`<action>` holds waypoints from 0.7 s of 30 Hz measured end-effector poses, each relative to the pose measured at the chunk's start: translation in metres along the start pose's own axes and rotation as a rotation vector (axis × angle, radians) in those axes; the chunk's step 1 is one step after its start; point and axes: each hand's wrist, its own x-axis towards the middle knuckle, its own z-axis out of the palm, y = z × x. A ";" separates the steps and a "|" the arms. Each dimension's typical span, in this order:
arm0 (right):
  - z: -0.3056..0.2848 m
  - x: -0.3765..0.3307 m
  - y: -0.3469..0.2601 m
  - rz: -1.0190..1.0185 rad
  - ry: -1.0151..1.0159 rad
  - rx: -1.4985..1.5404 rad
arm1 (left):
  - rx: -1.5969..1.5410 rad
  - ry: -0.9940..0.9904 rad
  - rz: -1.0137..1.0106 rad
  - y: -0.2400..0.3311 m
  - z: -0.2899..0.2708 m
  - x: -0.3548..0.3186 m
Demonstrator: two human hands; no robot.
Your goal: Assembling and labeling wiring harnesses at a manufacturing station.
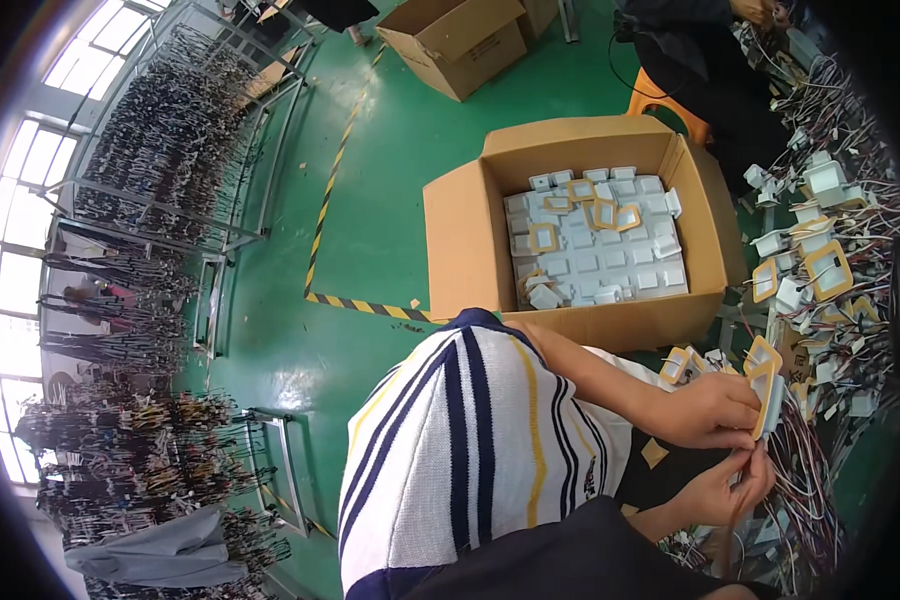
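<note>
My left hand point(708, 409) is closed on a pale plastic housing point(773, 405) with a tan rectangular frame-shaped gasket point(763, 362) on its face. Just below it, my right hand point(722, 490) has thumb and fingers pinched together near the housing's lower end. What lies between those fingertips is too small to make out. Bundled wires point(808, 485) hang beside both hands. Close to my left hand lies another tan-framed housing point(676, 364).
An open cardboard box point(610, 328) holds rows of white housings point(600, 262), some with loose tan frames on top. More wired housings point(825, 270) pile up along the right. An orange stool point(660, 95) and a person in dark clothes are beyond. Racks of hanging wire harnesses point(160, 150) line the left.
</note>
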 end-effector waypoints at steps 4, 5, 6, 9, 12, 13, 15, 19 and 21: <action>-0.012 0.006 -0.010 -0.005 -0.065 -0.152 | 0.024 0.005 -0.009 0.002 0.003 0.001; -0.019 0.005 -0.008 0.053 -0.165 -0.150 | 0.025 -0.037 -0.009 0.000 0.005 -0.003; -0.026 0.004 -0.006 0.111 -0.256 -0.151 | 0.022 -0.082 -0.002 0.000 0.005 -0.004; -0.047 0.001 0.006 0.425 -0.422 -0.129 | 0.098 -0.163 0.043 0.006 0.012 -0.012; -0.059 -0.012 0.035 0.748 -0.319 0.257 | 0.145 -0.193 0.230 0.002 0.018 -0.013; -0.062 -0.007 0.037 0.785 -0.388 0.399 | 0.179 -0.293 0.274 0.002 0.014 -0.006; -0.051 0.009 0.030 0.825 -0.393 0.248 | 0.372 -0.392 0.051 -0.008 0.016 -0.011; -0.043 0.014 0.005 0.544 -0.187 0.203 | -0.085 -0.357 -0.381 0.004 0.002 0.017; -0.061 0.012 0.007 0.500 -0.288 0.276 | -0.288 -0.436 -0.433 0.002 0.008 0.023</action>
